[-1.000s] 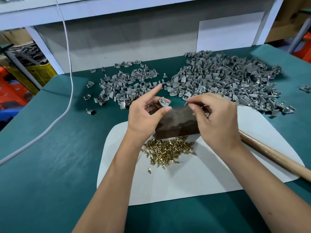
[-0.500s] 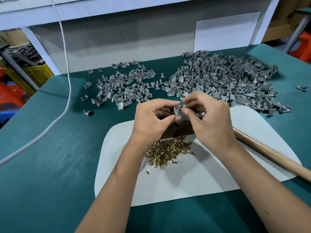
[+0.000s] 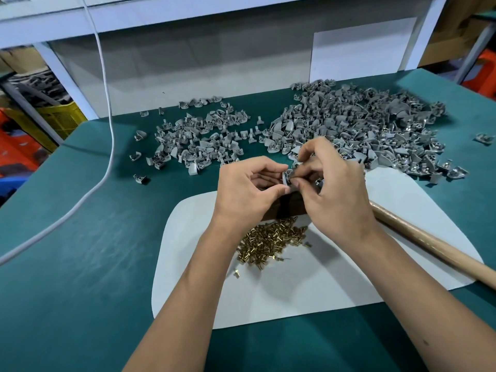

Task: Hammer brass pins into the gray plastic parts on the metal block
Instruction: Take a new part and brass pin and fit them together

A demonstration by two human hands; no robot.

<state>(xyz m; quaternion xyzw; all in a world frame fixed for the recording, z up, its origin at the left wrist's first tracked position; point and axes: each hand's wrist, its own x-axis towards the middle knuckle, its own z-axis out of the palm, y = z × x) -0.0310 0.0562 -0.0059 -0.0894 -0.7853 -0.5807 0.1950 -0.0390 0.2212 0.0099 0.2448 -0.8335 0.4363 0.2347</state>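
Note:
My left hand (image 3: pixel 248 190) pinches a small gray plastic part (image 3: pixel 286 179) between thumb and fingers, just above the dark metal block (image 3: pixel 285 209). Facing it, my right hand (image 3: pixel 332 189) has its thumb and forefinger pinched at that same part; whatever they hold is too small to make out. Both hands hide most of the block. A heap of brass pins (image 3: pixel 271 241) lies on the white mat (image 3: pixel 308 285) right in front of the block. A wooden hammer handle (image 3: pixel 429 242) lies on the mat to the right, its head hidden behind my right hand.
A big pile of gray parts (image 3: pixel 357 130) covers the back right of the green table, a smaller pile (image 3: pixel 198 140) sits back left. A white cable (image 3: pixel 107 146) crosses the left side. A lone gray part (image 3: pixel 484 137) lies at the far right.
My hands have come together over the block. The left hand turned its gray part toward the right hand, whose fingertips now meet it. The block has become mostly hidden.

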